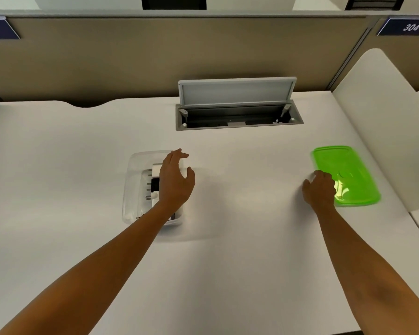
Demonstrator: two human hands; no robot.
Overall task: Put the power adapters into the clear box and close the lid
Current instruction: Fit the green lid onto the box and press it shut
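Note:
A clear plastic box (133, 187) sits on the white desk left of centre, with white and black power adapters (153, 182) lying inside it. My left hand (176, 182) hovers over the box's right half, fingers apart, holding nothing; it hides part of the contents. A translucent green lid (351, 175) lies flat on the desk to the right, apart from the box. My right hand (321, 188) rests at the lid's near-left edge, fingers curled onto it; whether it grips the lid is unclear.
An open grey cable hatch (237, 117) with its flap raised sits at the back centre of the desk (228, 238). Beige partition walls (179, 56) close off the back. A white curved side panel (385, 122) stands at the right.

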